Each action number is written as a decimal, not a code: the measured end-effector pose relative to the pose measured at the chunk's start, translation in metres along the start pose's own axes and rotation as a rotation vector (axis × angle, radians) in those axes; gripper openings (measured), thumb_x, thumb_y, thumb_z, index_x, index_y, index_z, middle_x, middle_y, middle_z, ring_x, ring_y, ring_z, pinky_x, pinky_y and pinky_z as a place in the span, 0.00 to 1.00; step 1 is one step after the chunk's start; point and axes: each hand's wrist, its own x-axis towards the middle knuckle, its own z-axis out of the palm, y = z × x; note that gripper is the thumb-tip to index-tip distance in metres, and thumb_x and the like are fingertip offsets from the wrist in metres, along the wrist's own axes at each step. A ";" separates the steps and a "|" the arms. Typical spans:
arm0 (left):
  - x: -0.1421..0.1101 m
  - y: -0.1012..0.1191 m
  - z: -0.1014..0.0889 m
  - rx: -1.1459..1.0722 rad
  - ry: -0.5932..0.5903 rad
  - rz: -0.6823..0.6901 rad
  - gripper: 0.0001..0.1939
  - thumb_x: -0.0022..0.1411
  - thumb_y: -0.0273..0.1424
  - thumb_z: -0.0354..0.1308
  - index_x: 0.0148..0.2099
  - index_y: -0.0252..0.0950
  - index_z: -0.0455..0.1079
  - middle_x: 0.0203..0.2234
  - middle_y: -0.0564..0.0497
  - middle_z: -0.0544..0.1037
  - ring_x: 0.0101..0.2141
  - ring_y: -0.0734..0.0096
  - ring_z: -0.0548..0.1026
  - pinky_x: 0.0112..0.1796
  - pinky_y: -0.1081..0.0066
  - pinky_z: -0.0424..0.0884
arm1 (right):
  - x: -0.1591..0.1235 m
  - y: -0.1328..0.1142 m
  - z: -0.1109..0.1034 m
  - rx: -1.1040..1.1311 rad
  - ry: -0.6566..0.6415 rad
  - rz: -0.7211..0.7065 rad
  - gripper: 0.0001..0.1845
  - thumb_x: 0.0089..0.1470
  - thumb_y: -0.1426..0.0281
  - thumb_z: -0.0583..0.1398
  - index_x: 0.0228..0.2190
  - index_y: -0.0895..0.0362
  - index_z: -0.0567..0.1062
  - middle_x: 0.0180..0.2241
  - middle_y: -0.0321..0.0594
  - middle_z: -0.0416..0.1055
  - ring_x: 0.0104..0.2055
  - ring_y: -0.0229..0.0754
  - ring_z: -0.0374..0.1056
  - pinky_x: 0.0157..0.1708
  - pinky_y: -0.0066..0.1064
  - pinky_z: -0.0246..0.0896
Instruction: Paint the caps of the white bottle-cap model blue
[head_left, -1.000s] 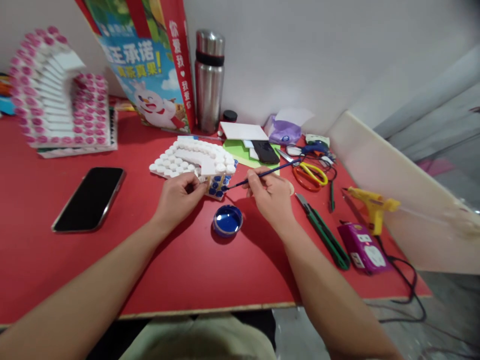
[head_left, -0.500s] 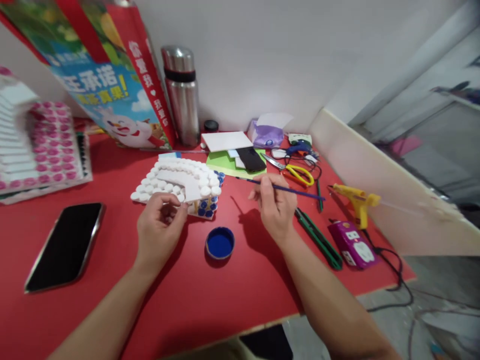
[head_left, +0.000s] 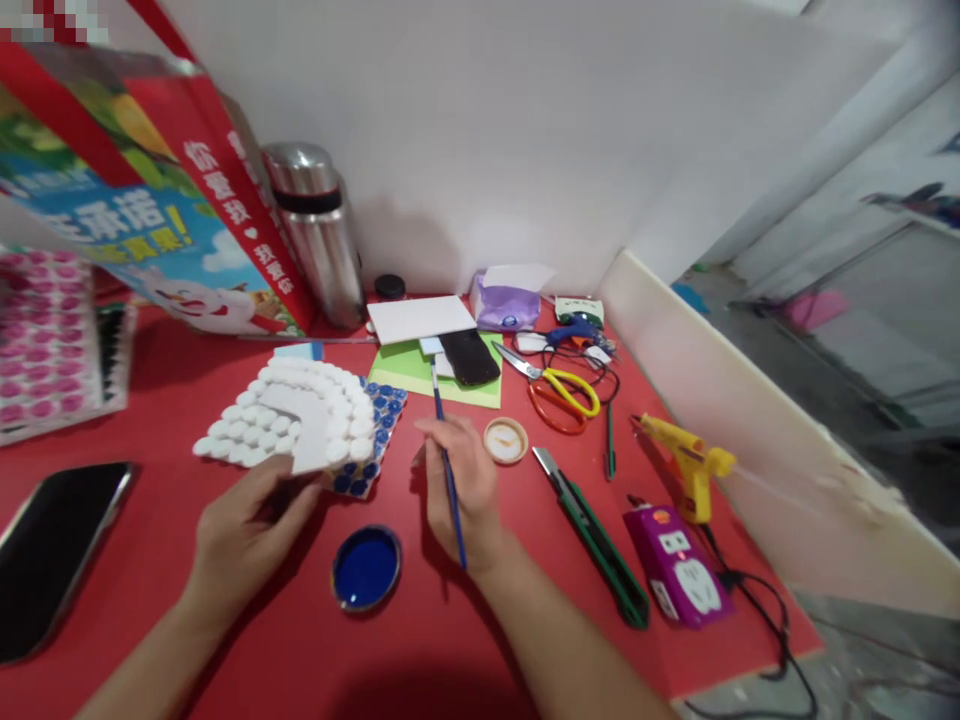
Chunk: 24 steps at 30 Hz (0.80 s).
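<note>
My left hand (head_left: 251, 525) is closed at the front edge of a small craft model (head_left: 259, 435), its thumb and fingers pinching there. White round pieces in rows and a flat curved white strip cover the model's top. Under its right side shows a base with blue dots (head_left: 386, 408). In my right hand (head_left: 465, 490) is a thin blue paintbrush (head_left: 452, 495), bristles pointing away from me, above the table. Between and nearer than my hands sits a round lid of dark blue paint (head_left: 366, 568). Just beyond my right hand lies a small round lid with a whitish inside (head_left: 505, 441).
On the red table (head_left: 277, 655) lie a green utility knife (head_left: 596, 545), scissors (head_left: 555, 385), a yellow glue gun (head_left: 690, 460), a purple power box (head_left: 675, 565) and a phone (head_left: 60, 560). Behind stand a steel flask (head_left: 319, 240) and a printed bag (head_left: 217, 230).
My view has shifted. The paintbrush has swung from pointing left to pointing away from me, uncovering the whitish lid. More of the blue-dotted base shows beside the white top.
</note>
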 end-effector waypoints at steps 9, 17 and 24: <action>-0.005 -0.009 0.002 0.201 0.131 0.250 0.11 0.64 0.42 0.67 0.43 0.41 0.77 0.35 0.49 0.85 0.29 0.62 0.82 0.29 0.67 0.74 | -0.009 0.004 0.001 -0.049 -0.034 0.051 0.21 0.72 0.79 0.53 0.60 0.52 0.71 0.46 0.47 0.75 0.40 0.45 0.76 0.41 0.39 0.75; 0.004 -0.006 -0.002 0.002 0.245 0.227 0.06 0.67 0.34 0.63 0.44 0.39 0.71 0.38 0.48 0.78 0.35 0.62 0.78 0.35 0.63 0.76 | -0.010 0.020 0.013 -0.040 -0.066 0.170 0.17 0.74 0.75 0.50 0.57 0.55 0.74 0.45 0.48 0.75 0.41 0.44 0.75 0.40 0.37 0.74; 0.010 -0.008 0.002 0.047 0.276 0.304 0.17 0.66 0.38 0.67 0.52 0.36 0.71 0.47 0.43 0.77 0.43 0.57 0.78 0.43 0.57 0.79 | -0.007 0.044 0.020 -0.047 -0.034 0.203 0.16 0.75 0.70 0.50 0.56 0.55 0.73 0.44 0.46 0.73 0.38 0.43 0.74 0.42 0.38 0.75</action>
